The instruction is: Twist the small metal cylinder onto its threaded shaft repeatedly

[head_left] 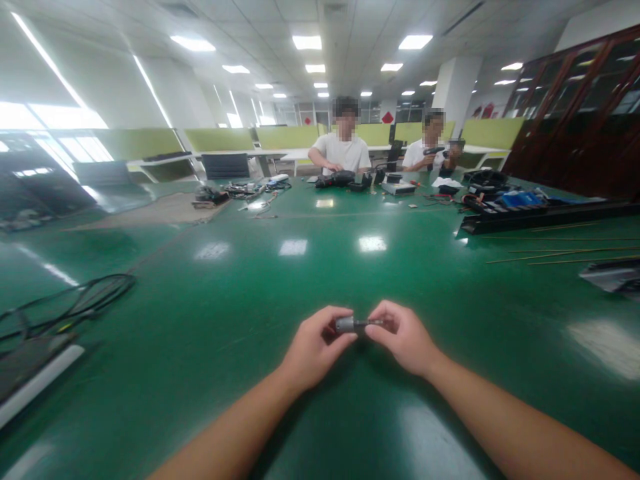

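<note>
Just above the green table (260,280), my two hands hold a small grey metal cylinder (345,325) between them, lying level. My left hand (316,343) is closed around its body, thumb below and fingers above. From its right end sticks a thin dark shaft (361,324). The thumb and fingers of my right hand (406,337) pinch this shaft near its tip. Whether the shaft is part of the cylinder or a separate piece set into it, I cannot tell.
Black cables (100,293) lie at left beside a dark box-like object (35,367). Thin rods (565,253) and a long black rail (530,219) are at right. Across the table, two people (345,150) sit near black tools (336,179) and loose parts.
</note>
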Demonstrator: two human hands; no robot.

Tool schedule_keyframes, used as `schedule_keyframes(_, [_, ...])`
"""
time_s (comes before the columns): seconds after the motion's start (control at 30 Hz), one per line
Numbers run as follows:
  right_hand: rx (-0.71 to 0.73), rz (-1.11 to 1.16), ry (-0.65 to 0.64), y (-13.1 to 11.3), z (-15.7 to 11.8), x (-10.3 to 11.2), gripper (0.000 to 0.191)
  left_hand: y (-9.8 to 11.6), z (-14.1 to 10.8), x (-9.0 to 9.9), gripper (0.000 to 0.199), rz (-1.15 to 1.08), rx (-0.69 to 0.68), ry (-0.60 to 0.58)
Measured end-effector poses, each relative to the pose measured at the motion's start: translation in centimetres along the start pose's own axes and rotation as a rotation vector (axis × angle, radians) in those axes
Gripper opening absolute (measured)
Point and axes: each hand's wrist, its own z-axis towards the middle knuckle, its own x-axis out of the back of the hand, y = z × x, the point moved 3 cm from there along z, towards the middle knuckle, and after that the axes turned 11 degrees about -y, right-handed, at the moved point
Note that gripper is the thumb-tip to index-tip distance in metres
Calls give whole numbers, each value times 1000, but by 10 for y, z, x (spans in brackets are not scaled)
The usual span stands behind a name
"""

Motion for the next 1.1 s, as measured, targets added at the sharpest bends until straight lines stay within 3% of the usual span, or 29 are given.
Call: schedule_keyframes(1.1, [-26, 66, 16, 5, 2, -1, 13, -6, 0, 4, 30, -48, 78, 46])
